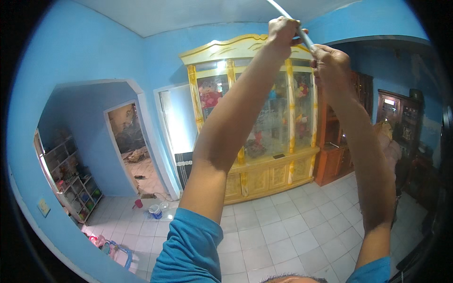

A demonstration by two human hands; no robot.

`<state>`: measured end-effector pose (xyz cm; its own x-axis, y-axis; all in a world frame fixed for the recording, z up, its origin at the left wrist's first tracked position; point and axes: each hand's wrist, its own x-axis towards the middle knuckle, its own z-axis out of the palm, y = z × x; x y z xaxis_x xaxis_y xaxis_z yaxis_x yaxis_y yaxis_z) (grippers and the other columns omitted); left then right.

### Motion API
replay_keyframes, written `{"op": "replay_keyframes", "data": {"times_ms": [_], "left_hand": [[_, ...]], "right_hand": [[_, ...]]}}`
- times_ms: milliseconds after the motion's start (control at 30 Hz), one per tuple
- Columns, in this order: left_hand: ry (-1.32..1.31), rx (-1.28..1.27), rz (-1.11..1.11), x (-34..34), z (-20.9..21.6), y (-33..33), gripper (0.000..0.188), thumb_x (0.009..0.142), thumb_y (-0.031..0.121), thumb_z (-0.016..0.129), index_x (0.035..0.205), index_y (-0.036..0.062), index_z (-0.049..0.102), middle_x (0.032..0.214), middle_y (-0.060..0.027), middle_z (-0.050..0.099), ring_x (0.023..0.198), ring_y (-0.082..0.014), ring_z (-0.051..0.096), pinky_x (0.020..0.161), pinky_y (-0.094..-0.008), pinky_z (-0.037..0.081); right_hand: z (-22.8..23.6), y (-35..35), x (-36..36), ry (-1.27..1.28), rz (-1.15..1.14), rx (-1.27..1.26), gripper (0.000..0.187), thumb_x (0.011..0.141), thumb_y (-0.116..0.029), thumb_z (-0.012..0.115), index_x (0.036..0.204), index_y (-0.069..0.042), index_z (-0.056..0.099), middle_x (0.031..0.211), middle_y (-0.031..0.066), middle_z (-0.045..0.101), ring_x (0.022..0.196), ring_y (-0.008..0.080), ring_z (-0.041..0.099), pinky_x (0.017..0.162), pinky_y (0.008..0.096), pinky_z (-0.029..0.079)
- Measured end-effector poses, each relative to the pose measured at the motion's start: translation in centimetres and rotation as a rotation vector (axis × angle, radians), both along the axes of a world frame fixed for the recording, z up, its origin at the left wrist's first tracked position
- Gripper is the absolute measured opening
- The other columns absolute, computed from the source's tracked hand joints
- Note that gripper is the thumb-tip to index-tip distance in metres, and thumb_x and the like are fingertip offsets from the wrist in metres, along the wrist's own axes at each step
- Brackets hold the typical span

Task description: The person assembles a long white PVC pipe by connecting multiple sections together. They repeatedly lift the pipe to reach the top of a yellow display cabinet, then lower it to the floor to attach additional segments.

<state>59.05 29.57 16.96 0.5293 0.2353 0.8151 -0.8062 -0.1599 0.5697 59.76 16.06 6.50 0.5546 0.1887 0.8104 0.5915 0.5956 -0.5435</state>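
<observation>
The pale rod (304, 37) is up at the top of my head view, raised above shoulder level in both hands. Its long axis slants from upper left to lower right; the upper end runs out of the picture, and the lower end meets the right hand (331, 59). I see the left hand (283, 30) higher up, fingers curled around the rod, while the right thumb and fingers pinch it lower down. The rod looks slender, straight and smooth, and I cannot tell its material.

Behind the arms I see a cream-yellow cabinet (269, 165) with a scalloped, carved crown, marbled columns and glass panes. The walls (122, 52) are painted flat blue; the ceiling (203, 14) is pale and plain. I cannot tell whether the rod touches the ceiling. To the right, a dark arch edge (377, 38) curves near the right hand. Below, glossy square floor tiles (273, 236) spread out from the cabinet's base.
</observation>
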Motion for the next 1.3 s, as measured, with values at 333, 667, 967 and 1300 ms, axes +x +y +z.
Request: {"op": "replay_keyframes", "data": {"times_ms": [333, 667, 967, 1300], "left_hand": [[-0.206, 0.116, -0.115, -8.4, -7.8, -17.7, 0.016, 0.093, 0.001, 0.058, 0.107, -0.0036, 0.052, 0.087, -0.0135, 0.062, 0.07, -0.0217, 0.071, 0.057, -0.0363, 0.065], [-0.102, 0.09, -0.045, -12.3, -10.5, -20.8, 0.028, 0.094, 0.004, 0.055, 0.12, -0.0074, 0.052, 0.092, -0.0099, 0.061, 0.067, -0.0166, 0.066, 0.058, -0.0308, 0.06], [0.018, 0.121, 0.101, -9.4, -10.0, -10.6, 0.061, 0.094, 0.007, 0.059, 0.15, -0.0064, 0.039, 0.103, -0.0135, 0.059, 0.086, -0.0241, 0.072, 0.07, -0.0382, 0.063], [-0.029, 0.048, 0.11, -8.7, -9.1, -4.9, 0.058, 0.09, 0.005, 0.058, 0.144, -0.0117, 0.044, 0.1, -0.0133, 0.06, 0.076, -0.0239, 0.072, 0.063, -0.0342, 0.06]], "right_hand": [[-7.5, -17.7, -11.7, 0.068, -0.241, 0.032, 0.035, 0.103, -0.023, 0.061, 0.129, 0.0, 0.067, 0.076, -0.0028, 0.061, 0.053, -0.0018, 0.047, 0.044, 0.0142, 0.036], [-10.7, -20.0, -15.1, 0.098, -0.148, 0.007, 0.034, 0.104, -0.02, 0.06, 0.128, 0.002, 0.068, 0.08, -0.001, 0.063, 0.067, 0.0008, 0.055, 0.053, 0.0176, 0.042], [-11.6, -8.6, -9.2, 0.05, -0.072, 0.015, 0.038, 0.104, -0.017, 0.057, 0.135, 0.004, 0.064, 0.071, -0.003, 0.057, 0.057, 0.0016, 0.048, 0.048, 0.0224, 0.036], [-10.3, -2.5, -8.8, -0.017, -0.078, 0.096, 0.042, 0.102, -0.014, 0.058, 0.136, 0.011, 0.059, 0.066, -0.0027, 0.054, 0.047, 0.0022, 0.046, 0.04, 0.0241, 0.033]]}}
